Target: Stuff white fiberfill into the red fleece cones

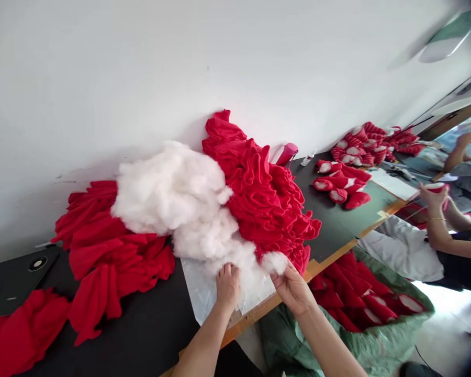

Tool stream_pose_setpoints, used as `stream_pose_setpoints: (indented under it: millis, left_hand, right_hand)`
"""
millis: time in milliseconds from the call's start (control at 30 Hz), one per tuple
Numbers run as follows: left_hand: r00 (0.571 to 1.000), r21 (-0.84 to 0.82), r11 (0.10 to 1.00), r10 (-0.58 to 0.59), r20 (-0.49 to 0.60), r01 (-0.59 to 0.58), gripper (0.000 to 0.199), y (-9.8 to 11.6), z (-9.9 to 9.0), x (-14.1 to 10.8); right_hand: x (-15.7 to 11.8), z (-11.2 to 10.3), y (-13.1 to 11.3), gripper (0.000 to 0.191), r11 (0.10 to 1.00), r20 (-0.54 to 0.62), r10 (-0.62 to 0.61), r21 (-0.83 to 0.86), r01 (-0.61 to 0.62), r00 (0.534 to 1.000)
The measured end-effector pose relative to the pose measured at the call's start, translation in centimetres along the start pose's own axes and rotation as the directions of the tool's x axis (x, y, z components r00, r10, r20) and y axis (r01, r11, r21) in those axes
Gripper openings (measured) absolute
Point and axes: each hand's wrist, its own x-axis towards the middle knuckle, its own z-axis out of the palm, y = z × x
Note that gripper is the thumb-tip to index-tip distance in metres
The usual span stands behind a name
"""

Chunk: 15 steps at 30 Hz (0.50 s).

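A big heap of white stuffing (pixel 168 188) lies on the table and spreads down over a white sheet (pixel 198 293). My left hand (pixel 228 283) rests at the lower edge of this heap, its fingers curled down into the fluff; what they grip, if anything, is hidden. In my right hand (pixel 292 285), at the table's front edge, a small tuft of white stuffing (pixel 275 263) is held at the fingertips. Right behind that tuft rises a tall pile of red fabric pieces (pixel 267 193). More red fabric (pixel 113 246) lies left of the stuffing.
Stuffed red pieces (pixel 341 183) and a striped pile (pixel 361 144) sit farther right along the table. Below the edge stands a green sack (pixel 392 335) of red pieces. Another person's hands (pixel 435 199) work at the right. A dark device (pixel 19 277) lies far left.
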Motion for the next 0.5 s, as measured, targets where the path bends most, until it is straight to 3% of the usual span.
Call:
stream_pose_setpoints:
  millis: [100,167,233,300,367,400,433,500]
  left_hand:
    - [0.999,-0.013,1.000,0.016,0.032,-0.015,0.070,1.7,-1.8,-1.4]
    - [0.999,-0.231,0.973,0.024,0.023,-0.018,0.078,3.0,-4.0,-2.8]
    - [1.000,-0.578,0.816,-0.021,-0.003,0.015,0.056,3.9,-6.3,-4.2]
    - [0.985,-0.699,0.715,-0.137,-0.108,0.023,0.026,4.1,-8.4,-5.3]
    - [0.926,-0.664,0.748,-0.259,-0.276,0.011,0.007,3.6,-10.2,-6.3]
    - [0.888,-0.608,0.794,-0.279,-0.365,0.000,0.008,3.3,-10.9,-6.8]
    - [0.860,-0.542,0.840,-0.267,-0.435,-0.013,0.013,2.8,-11.6,-7.4]
    - [0.842,-0.395,0.918,-0.183,-0.507,-0.038,0.023,1.9,-12.7,-8.9]
  right_hand:
    - [-0.1,1.1,-2.7,0.034,0.941,0.140,0.120,0.299,-0.158,0.983]
    - [-0.8,2.9,-3.2,0.036,0.903,0.273,0.205,0.318,-0.290,0.940]
    - [-1.8,5.2,-2.6,0.039,0.906,0.365,0.265,0.223,-0.360,0.892]
    - [-3.1,8.1,-1.4,0.044,0.917,0.401,0.289,0.143,-0.371,0.869]
    - [-4.8,11.1,0.1,0.044,0.907,0.428,0.320,0.121,-0.404,0.846]
    - [-5.8,12.4,0.8,0.042,0.884,0.451,0.356,0.120,-0.451,0.818]
    - [-6.6,13.7,1.5,0.041,0.853,0.477,0.401,0.118,-0.509,0.782]
    - [-8.1,15.6,2.7,0.040,0.786,0.515,0.480,0.109,-0.609,0.711]
